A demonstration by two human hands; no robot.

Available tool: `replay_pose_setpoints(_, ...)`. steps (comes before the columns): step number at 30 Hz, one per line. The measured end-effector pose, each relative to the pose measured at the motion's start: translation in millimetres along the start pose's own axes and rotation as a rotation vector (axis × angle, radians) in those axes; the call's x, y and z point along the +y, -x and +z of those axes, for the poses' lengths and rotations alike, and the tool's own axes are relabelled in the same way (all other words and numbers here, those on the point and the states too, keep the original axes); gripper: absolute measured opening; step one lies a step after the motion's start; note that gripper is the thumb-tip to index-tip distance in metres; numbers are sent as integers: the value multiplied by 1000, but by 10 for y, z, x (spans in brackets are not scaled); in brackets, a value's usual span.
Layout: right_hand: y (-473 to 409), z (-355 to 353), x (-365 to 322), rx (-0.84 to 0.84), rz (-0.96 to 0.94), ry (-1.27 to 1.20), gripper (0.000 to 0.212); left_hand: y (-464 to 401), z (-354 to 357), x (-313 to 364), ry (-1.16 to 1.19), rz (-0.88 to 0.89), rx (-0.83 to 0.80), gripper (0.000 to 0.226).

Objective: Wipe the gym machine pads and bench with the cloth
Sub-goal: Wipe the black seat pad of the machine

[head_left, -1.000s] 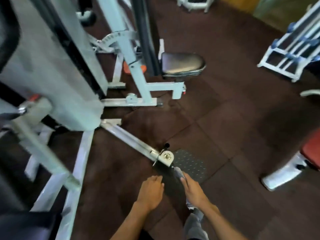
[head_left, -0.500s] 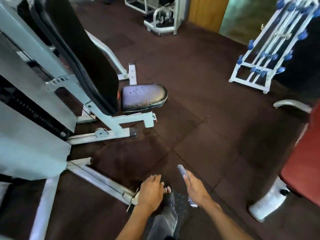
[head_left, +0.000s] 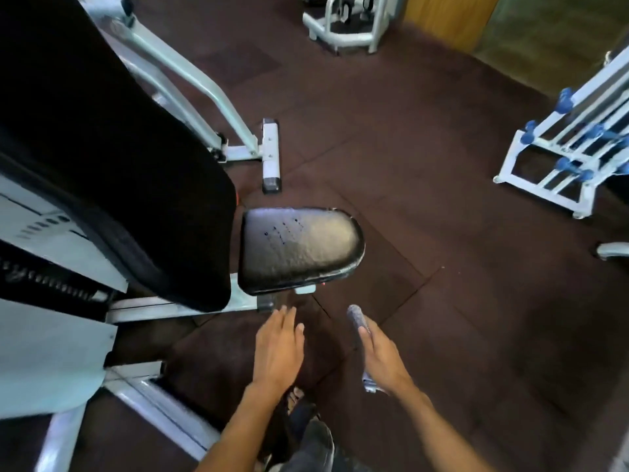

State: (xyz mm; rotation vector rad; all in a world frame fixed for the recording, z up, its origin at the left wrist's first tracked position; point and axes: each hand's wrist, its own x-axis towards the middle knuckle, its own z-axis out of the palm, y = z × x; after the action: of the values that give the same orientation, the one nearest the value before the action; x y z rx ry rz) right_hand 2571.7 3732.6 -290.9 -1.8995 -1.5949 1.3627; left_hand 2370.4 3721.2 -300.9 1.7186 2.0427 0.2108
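A black, glossy seat pad (head_left: 299,248) sits at mid-frame on a pale metal machine. Its tall black back pad (head_left: 112,158) slopes up to the upper left. My right hand (head_left: 381,356) is closed around a rolled grey cloth (head_left: 356,318), whose end sticks out past my fingers and whose tail hangs below my palm. The cloth end hangs just below and right of the seat's front edge, apart from it. My left hand (head_left: 279,349) is flat with fingers apart and holds nothing, just below the seat's front edge.
The machine's white frame rails (head_left: 163,413) and weight stack housing (head_left: 51,356) fill the left side. A white rack of blue dumbbells (head_left: 565,155) stands at the right. Another white machine (head_left: 343,22) is at the top. Dark rubber floor tiles (head_left: 459,284) spread between them.
My view has closed in on the seat pad, which now lies much nearer and more central. Both hands have come forward to just short of its front edge, the cloth still in my right hand.
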Motion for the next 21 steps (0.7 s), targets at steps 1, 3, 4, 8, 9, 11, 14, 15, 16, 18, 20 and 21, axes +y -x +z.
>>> replay_pose_setpoints(1,-240,-3,-87,7,-2,3,41,-251,-39,-58,13,-13,22,46)
replay_pose_setpoints(3,-721,-11,-209,22,-17,25,43,-725,-66,-176,32,-26,36,47)
replay_pose_setpoints(4,-958,-17,-261,32,-26,32,43,-944,-52,-244,31,-19,56,47)
replay_pose_setpoints(8,-1825,17,-508,124,-52,40,42,-1660,78,-508,-6,43,145,51)
replay_pose_setpoints(9,-2013,58,-560,164,-84,59,41,-1803,118,-577,-13,54,159,55)
replay_pose_setpoints(11,-2374,196,-626,229,-170,79,39,-2059,200,-709,-13,36,181,59)
replay_pose_setpoints(14,-2803,520,-587,191,-204,266,51,-2334,417,-955,-16,-31,204,59)
replay_pose_setpoints(15,-2884,631,-546,186,-210,411,54,-2397,490,-1029,-23,-44,208,61)
replay_pose_setpoints(16,-2941,735,-472,201,-230,553,57,-2445,550,-1094,-28,-57,207,64)
replay_pose_setpoints(18,-2968,836,-347,262,-275,738,63,-2510,647,-1187,-38,-81,210,66)
replay_pose_setpoints(20,-2998,802,-243,287,-299,790,63,-2532,702,-1225,-35,-85,233,63)
replay_pose_setpoints(21,-3042,757,-203,290,-295,801,62,-2530,719,-1234,-15,-88,244,60)
